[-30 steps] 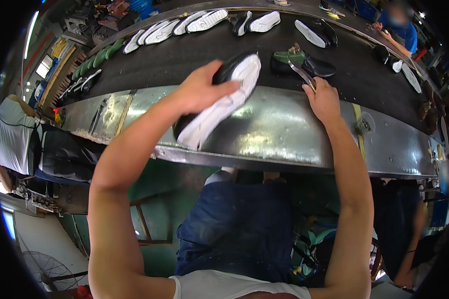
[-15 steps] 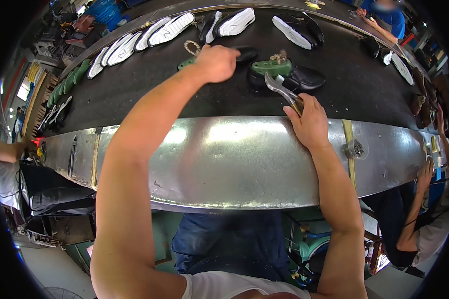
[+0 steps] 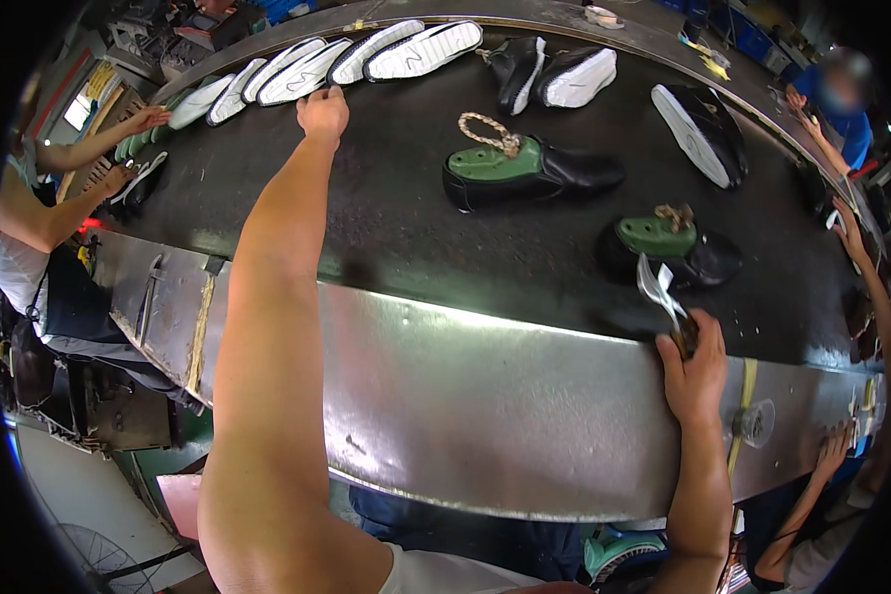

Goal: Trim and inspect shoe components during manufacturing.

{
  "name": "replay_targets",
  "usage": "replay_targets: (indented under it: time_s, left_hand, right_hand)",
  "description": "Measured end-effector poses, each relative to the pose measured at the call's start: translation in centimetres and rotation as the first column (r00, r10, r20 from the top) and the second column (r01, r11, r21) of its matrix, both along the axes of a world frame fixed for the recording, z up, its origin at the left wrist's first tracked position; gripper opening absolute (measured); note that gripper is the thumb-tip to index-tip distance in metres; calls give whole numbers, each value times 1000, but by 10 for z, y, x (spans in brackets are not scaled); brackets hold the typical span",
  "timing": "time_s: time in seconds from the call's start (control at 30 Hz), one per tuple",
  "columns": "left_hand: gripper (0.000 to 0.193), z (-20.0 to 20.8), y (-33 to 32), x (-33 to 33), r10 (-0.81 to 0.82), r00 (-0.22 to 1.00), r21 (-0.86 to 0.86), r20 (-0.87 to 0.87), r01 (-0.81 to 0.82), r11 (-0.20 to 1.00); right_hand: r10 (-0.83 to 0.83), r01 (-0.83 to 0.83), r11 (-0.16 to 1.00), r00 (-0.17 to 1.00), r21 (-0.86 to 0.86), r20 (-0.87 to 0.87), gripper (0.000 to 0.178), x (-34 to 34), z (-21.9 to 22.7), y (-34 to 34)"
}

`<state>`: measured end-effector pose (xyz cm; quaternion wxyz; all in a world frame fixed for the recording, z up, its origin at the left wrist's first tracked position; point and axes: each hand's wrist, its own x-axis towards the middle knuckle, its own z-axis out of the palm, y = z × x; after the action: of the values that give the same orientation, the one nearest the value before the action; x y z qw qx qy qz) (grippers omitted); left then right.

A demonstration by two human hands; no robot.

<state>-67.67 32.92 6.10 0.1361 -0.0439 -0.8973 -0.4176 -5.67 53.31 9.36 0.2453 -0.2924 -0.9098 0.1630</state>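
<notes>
My left arm reaches far out, and my left hand (image 3: pixel 324 117) has its curled fingers at the near edge of a white sole (image 3: pixel 302 77) in the row at the back. My right hand (image 3: pixel 698 371) grips lasting pincers (image 3: pixel 660 295), their bare metal jaws pointing away from me. Just beyond the jaws rests a black shoe upper on a green last (image 3: pixel 656 238), with a short rope knot on top. Another black shoe upper (image 3: pixel 569 176) on a green last (image 3: pixel 495 163) with a rope loop (image 3: pixel 485 129) lies farther away, left of it, touched by neither hand.
Black shoes with white soles (image 3: pixel 579 79) stand along the back of the dark belt (image 3: pixel 386 218). A metal ledge (image 3: pixel 485 406) borders it nearest me, holding a clear cup (image 3: pixel 755 423) at right. Co-workers' hands (image 3: pixel 148 119) are at the left, right and far right.
My left hand has left the far black shoe on its last and moved left to the white soles. The view has shifted; my right hand still holds the pincers.
</notes>
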Motion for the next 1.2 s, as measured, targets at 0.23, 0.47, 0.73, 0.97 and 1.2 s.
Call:
replay_targets:
  time_s: [0.23,0.47,0.73,0.97,1.2]
  left_hand:
    - [68,-17,34,-52,-40,997,123,69,31,992]
    - [79,-13,67,-54,-131,989,133,75,120,984]
    - [82,-10,69,-48,-362,925,-6,116,365,931]
    - [72,35,-30,84,-337,939,-268,77,345,900]
    - [57,122,-233,267,-365,920,-276,142,391,878]
  right_hand:
    - [-32,36,999,996,-38,87,51,2,-2,-1]
    - [-32,33,999,996,-11,78,54,-4,0,-5]
    - [-47,48,999,997,-17,53,53,-13,-3,-11]
    - [-12,11,999,1000,-30,-6,49,-21,5,-18]
    - [103,-97,989,993,109,-55,48,-17,-5,-17]
